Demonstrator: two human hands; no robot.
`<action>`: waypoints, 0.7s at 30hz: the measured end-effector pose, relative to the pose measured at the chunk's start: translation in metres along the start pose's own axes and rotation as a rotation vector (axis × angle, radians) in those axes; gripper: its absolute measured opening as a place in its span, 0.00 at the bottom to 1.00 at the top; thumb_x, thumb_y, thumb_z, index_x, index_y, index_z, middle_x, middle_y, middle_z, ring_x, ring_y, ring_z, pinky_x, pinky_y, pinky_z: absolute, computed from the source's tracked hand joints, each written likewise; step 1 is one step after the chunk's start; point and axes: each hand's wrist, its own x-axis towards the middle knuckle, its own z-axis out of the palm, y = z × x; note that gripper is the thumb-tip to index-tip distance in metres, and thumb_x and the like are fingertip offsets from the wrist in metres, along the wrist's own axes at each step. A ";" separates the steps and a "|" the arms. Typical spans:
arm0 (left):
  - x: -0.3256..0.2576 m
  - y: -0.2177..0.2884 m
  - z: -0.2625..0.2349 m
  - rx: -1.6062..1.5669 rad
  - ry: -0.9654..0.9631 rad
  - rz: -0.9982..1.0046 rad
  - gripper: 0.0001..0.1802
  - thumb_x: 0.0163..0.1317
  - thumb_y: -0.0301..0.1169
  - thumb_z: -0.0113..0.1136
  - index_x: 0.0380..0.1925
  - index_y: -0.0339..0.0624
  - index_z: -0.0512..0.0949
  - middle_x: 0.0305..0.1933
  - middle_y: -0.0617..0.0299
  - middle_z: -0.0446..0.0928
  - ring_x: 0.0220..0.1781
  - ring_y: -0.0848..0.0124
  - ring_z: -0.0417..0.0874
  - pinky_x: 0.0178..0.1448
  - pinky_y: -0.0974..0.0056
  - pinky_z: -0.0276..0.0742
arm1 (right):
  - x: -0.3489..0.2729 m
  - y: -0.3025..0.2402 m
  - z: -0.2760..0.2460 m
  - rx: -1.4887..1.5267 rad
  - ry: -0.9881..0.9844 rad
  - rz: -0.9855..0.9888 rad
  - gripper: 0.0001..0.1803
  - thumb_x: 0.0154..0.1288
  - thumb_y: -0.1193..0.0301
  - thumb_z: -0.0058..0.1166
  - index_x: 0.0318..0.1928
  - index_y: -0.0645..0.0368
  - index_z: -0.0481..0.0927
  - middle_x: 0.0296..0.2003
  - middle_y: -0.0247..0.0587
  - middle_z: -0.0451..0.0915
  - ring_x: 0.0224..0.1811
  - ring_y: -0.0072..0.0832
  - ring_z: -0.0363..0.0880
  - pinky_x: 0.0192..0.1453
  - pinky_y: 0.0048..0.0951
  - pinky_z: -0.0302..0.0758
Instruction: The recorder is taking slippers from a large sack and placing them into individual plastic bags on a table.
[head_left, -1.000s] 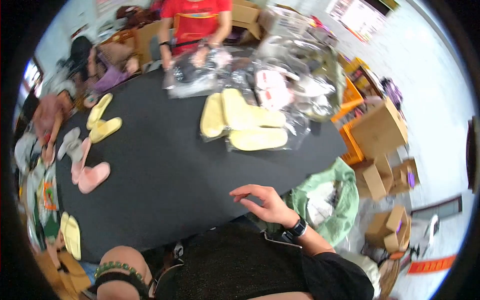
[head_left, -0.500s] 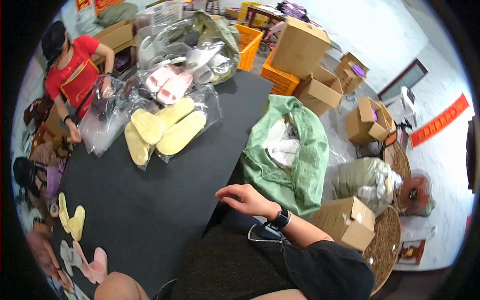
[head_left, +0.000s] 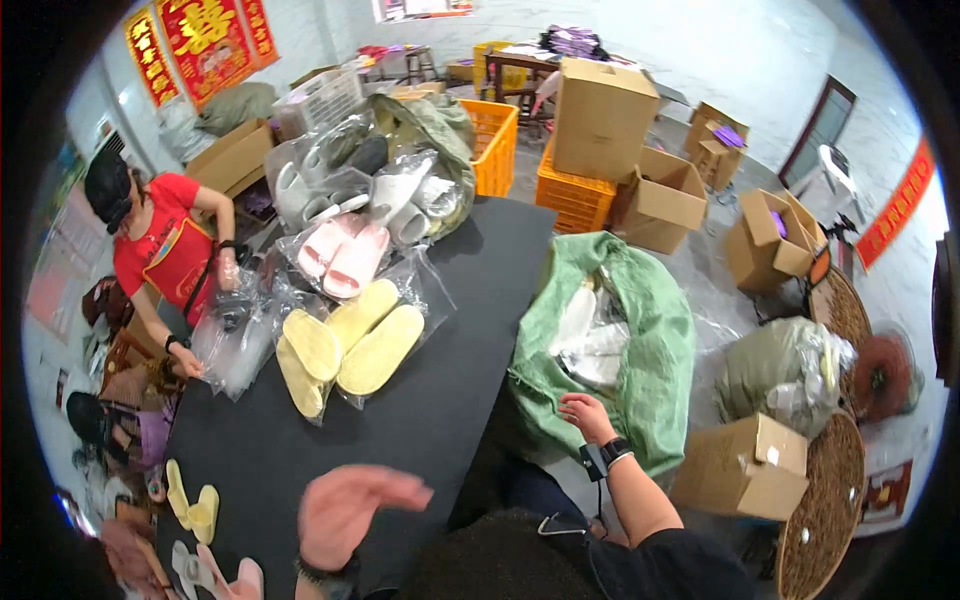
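My right hand (head_left: pixel 587 416) rests on the near rim of the green woven sack (head_left: pixel 655 350), which stands open on the floor just beside the right edge of the black table (head_left: pixel 430 420); the fingers are curled narrowly onto the cloth, though I cannot tell whether they actually pinch it. A dark wristwatch (head_left: pixel 610 455) sits on that wrist. Inside the sack I see white bagged items (head_left: pixel 590 335), too unclear to name. My left hand (head_left: pixel 350 508) hovers above the near part of the table, blurred, palm down with the fingers loosely spread and holding nothing. On the table, well apart from both hands, lies a clear bag of yellow slippers (head_left: pixel 345 345), and just behind it a bag of pink slippers (head_left: pixel 340 258) leans against a heap of more bagged footwear. At the far left edge a person in a red shirt (head_left: pixel 160 250) handles clear plastic bags (head_left: pixel 235 335). Loose yellow slippers (head_left: pixel 192 500) lie at the table's near left corner. Cardboard boxes (head_left: pixel 740 465) and orange crates (head_left: pixel 575 195) stand around the floor.
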 end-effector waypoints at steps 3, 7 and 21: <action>0.084 -0.073 0.000 0.333 -0.079 -0.239 0.16 0.71 0.23 0.50 0.57 0.30 0.73 0.56 0.51 0.79 0.58 0.65 0.80 0.65 0.63 0.73 | 0.067 0.020 -0.051 0.206 0.077 0.023 0.12 0.67 0.76 0.49 0.50 0.62 0.77 0.45 0.40 0.80 0.46 0.33 0.82 0.44 0.30 0.79; 0.178 -0.194 -0.002 0.332 -0.240 -0.382 0.16 0.72 0.26 0.51 0.57 0.33 0.74 0.55 0.55 0.80 0.58 0.71 0.79 0.64 0.65 0.73 | 0.134 0.053 -0.118 0.183 0.090 0.092 0.12 0.66 0.77 0.49 0.49 0.62 0.78 0.38 0.39 0.79 0.38 0.31 0.82 0.38 0.31 0.80; 0.330 -0.426 0.009 1.173 -0.259 -0.329 0.36 0.59 0.35 0.63 0.66 0.36 0.63 0.69 0.35 0.59 0.72 0.43 0.59 0.74 0.51 0.58 | 0.062 0.068 -0.256 -0.193 0.900 0.034 0.35 0.65 0.51 0.51 0.56 0.75 0.73 0.58 0.62 0.75 0.58 0.52 0.72 0.64 0.36 0.65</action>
